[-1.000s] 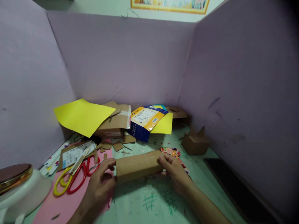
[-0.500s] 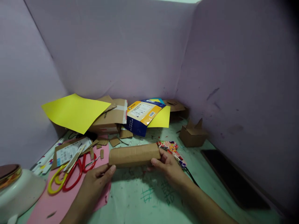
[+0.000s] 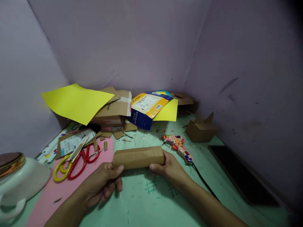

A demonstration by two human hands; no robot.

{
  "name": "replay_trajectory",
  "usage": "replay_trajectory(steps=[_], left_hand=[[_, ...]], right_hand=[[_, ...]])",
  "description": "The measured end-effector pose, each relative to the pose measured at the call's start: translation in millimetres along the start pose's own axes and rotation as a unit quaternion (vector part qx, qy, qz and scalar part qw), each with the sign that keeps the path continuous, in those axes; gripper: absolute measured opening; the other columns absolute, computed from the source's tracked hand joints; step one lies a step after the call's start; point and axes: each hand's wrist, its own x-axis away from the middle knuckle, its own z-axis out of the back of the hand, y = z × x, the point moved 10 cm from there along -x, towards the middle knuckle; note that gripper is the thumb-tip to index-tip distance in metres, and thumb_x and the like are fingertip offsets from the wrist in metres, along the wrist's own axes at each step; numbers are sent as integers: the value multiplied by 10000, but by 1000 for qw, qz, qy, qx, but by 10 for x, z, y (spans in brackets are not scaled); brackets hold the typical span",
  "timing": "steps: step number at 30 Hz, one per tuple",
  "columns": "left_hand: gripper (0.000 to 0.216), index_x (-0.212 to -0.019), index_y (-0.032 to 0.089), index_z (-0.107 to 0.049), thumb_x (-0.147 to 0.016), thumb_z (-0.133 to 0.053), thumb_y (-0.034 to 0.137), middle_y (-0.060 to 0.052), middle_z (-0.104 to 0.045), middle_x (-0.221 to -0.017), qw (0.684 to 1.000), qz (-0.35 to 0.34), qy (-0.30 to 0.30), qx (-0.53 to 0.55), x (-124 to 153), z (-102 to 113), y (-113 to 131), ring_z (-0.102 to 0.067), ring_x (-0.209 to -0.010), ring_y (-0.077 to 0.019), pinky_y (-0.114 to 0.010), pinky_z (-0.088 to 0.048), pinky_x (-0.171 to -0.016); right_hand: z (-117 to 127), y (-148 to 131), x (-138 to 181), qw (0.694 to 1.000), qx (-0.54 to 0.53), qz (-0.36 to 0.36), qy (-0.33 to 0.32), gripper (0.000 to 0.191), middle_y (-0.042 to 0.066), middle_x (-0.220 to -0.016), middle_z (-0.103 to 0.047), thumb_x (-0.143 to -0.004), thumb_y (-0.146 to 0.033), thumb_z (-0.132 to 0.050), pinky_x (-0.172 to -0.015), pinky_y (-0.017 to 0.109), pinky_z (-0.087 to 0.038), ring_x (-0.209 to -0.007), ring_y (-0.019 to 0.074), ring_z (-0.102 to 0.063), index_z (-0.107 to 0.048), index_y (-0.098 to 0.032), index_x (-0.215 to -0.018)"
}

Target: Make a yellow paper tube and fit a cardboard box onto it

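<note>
A brown cardboard tube [image 3: 139, 158] lies crosswise between my two hands, held above the green table [image 3: 132, 208]. My left hand [image 3: 105, 179] pinches its left end, thumb on the front and the other fingers curled below. Around the right end, my right hand [image 3: 169, 167] is closed with the thumb along the near side; its other fingers are mostly hidden behind the tube. Beyond my right hand lies a flower-patterned glue gun [image 3: 178, 145] with a black cord. Left of my left hand, red-handled scissors [image 3: 78, 165] and yellow-handled scissors [image 3: 62, 170] rest on pink paper [image 3: 50, 195].
At the back, yellow paper [image 3: 78, 102] covers cardboard boxes [image 3: 106, 121] beside a blue and orange package [image 3: 149, 105]. A small eared cardboard box [image 3: 201, 130] and a dark flat panel [image 3: 241, 175] stand right. A white cup [image 3: 30, 176] is at left; cardboard scraps [image 3: 118, 134] lie mid-table.
The view has tilted down slightly. My left thumb has moved farther onto the tube, and its fingers show more below. The glue gun is less covered by my right hand.
</note>
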Motion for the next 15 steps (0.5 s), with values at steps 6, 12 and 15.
replay_trajectory(steps=[6,12,15], left_hand=[[519,-449,110,-632,-643,-673,589,7,-366,-262,999,-1,17,-42,0,-17,-36,-277,-214,-27,-149,-159,-264],[554,-495,104,-656,-611,-658,646,-45,-460,-293,998,-2,41,-56,-40,31,-56,-384,-225,-73,-164,-233,-275],[558,-503,98,-650,-609,-659,646,-53,-482,-303,998,-3,40,-54,-46,39,-59,-402,-232,-85,-172,-259,-275]], right_hand=[[-1,-3,-3,998,52,27,1,367,30,-805,-666,-597,-207,-733,-614,287,-475,-707,180,-584,-620,-154,-942],[29,-29,-14,996,82,32,15,351,51,-866,-689,-596,-225,-732,-699,339,-491,-785,221,-611,-637,-155,-926],[35,-45,-10,995,93,37,20,346,55,-884,-695,-587,-219,-729,-726,349,-493,-816,235,-618,-638,-160,-915]])
